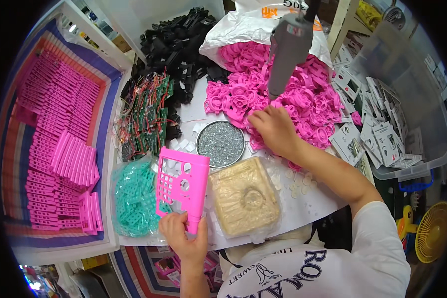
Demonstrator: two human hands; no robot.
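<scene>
My left hand [185, 238] is closed around the lower end of a bright pink plastic casing [196, 181]. The casing stands tilted up, with a grid of small square openings and round holes. My right hand [275, 128] rests at the near edge of a heap of pink ring-shaped plastic parts [303, 111]. Its fingers curl down among them, and what they pinch is hidden. Just above that hand hangs a grey electric screwdriver [289, 54], tip down. A round dish of small silver screws [220, 144] sits between my hands, beyond a wrapped tan block [246, 198].
Left of the casing lie a bag of teal keypads [136, 198] and wired green circuit boards [149, 116]. Black parts [179, 44] are heaped behind. A lined bin [111, 208] of pink casings stands far left; a clear tub [432, 144] with white-grey panels is at right.
</scene>
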